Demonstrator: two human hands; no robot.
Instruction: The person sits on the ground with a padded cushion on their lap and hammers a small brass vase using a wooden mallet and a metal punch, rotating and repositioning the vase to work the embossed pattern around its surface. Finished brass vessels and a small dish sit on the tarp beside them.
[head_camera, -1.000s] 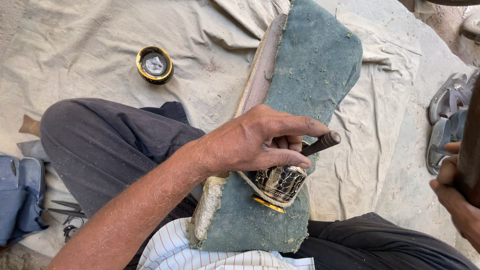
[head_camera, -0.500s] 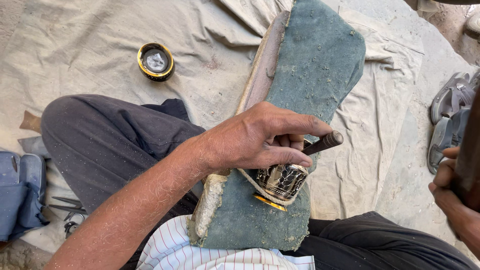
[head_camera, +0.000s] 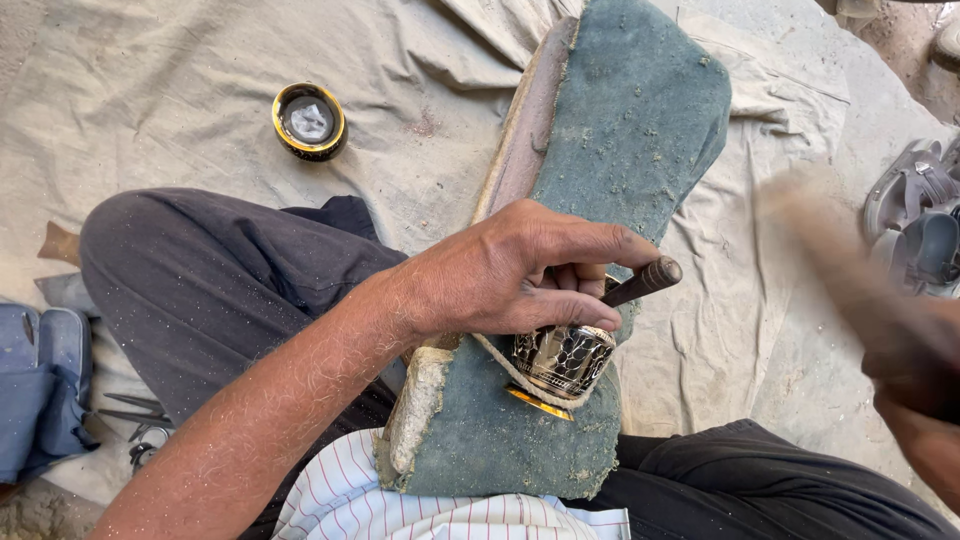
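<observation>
Ground covered by a pale, creased, dusty cloth (head_camera: 180, 110), spread over most of the frame; folds bunch toward the upper right. On the cloth, upper left: a small round black dish with a gold rim (head_camera: 309, 121), something pale and shiny inside. Far left edge, lower: a blue folded item (head_camera: 40, 385), with dark metal tools (head_camera: 135, 420) just beside it, partly hidden under a trouser leg. A small brown scrap (head_camera: 58, 243) lies at left mid-frame. Right edge: grey sandals (head_camera: 915, 215) resting where cloth meets bare ground. A long greenish padded block (head_camera: 620, 150) runs from frame top down to the lap, its far end on the cloth.
</observation>
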